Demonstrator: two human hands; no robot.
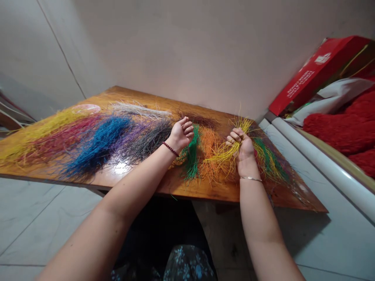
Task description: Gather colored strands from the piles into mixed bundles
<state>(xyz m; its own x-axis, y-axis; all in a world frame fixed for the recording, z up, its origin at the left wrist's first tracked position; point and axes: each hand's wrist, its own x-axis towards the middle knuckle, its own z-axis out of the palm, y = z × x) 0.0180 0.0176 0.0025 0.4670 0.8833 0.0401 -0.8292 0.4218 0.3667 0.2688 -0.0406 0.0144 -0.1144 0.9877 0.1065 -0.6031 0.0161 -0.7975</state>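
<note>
My right hand (242, 146) is closed around a bundle of thin yellow strands (221, 153), whose ends fan out above the fist and toward the left. My left hand (182, 134) is raised over the table with its fingers curled in; whatever they may hold is too small to make out. Just beside it lies a bunch of green strands (192, 158). Orange strands (207, 146) are spread between the two hands. To the right of my right hand lie mixed green and yellow strands (268, 158).
On the wooden table (216, 189), dark grey (154, 140), blue (102, 142), red (63, 136) and yellow strands (43, 130) lie to the left. White strands (140, 110) are at the back. A red box (313, 74) and red yarn (345, 128) stand at the right, near the wall.
</note>
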